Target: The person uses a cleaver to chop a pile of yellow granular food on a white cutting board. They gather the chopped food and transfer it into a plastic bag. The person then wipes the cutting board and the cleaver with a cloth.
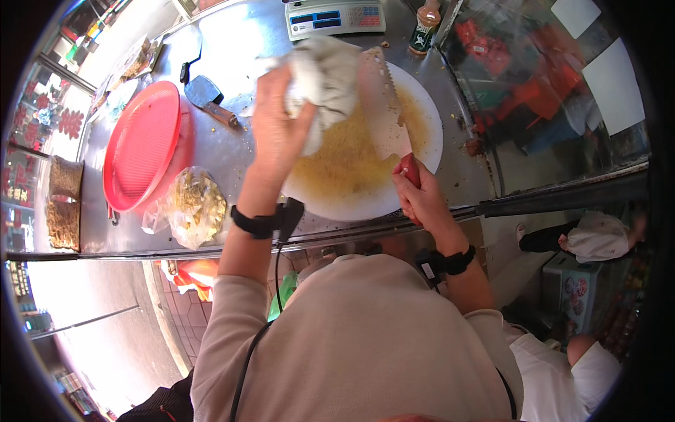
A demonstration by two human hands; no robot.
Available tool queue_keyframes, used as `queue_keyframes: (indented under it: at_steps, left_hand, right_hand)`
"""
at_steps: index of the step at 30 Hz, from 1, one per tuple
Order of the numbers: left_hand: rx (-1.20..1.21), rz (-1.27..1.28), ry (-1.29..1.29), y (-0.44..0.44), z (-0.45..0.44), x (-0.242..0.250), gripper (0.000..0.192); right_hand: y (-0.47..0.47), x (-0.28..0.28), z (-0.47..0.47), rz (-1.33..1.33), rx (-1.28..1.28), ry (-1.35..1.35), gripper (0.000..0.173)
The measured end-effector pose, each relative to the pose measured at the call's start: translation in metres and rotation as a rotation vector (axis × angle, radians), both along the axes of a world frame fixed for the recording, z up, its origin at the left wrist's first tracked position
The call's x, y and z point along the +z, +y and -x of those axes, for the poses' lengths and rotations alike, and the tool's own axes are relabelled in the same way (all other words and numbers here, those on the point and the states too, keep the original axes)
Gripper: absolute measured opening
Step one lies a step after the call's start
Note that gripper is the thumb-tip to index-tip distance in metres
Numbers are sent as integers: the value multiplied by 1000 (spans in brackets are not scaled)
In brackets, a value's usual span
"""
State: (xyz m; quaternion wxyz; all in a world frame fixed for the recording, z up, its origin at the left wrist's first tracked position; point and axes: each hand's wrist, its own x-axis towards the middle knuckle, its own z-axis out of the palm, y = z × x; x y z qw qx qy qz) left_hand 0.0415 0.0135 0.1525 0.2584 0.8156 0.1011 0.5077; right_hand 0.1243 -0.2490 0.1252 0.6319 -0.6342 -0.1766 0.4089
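Observation:
My left hand [279, 116] grips a bunched whitish cloth [332, 79] over the upper left of a round white cutting board [327, 207]. The middle of that board is stained yellow-brown. In my right hand [419, 192] is the red handle of a broad knife [382, 111], its blade pointing away from me across the board. One edge of the blade is toothed near the tip, and crumbs cling to its face. The cloth lies beside the blade's left edge; whether they touch I cannot tell.
A red plastic basket [142, 147] and a clear bag of yellowish food pieces [195, 208] are at left on the metal counter [232, 153]. Behind them rests a wooden-handled scraper [205, 95]. A digital scale [337, 20] and a bottle [425, 29] stand at the back. People are at right.

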Motion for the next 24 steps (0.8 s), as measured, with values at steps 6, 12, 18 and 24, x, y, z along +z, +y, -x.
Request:
queue_keyframes:
  at_steps: [6, 12, 18, 24]
  left_hand:
    - [-244, -143, 269, -48, -15, -9, 42]
    - [-70, -163, 431, -1, 3, -25, 40]
    - [4, -128, 140, -8, 0, -10, 52]
    - [-87, -282, 185, -26, -13, -21, 54]
  right_hand:
    - [12, 20, -5, -64, 28, 170, 9]
    - [9, 38, -28, -208, -56, 134, 10]
    - [6, 19, -20, -119, 70, 259, 10]
    - [-14, 14, -22, -64, 277, 317, 11]
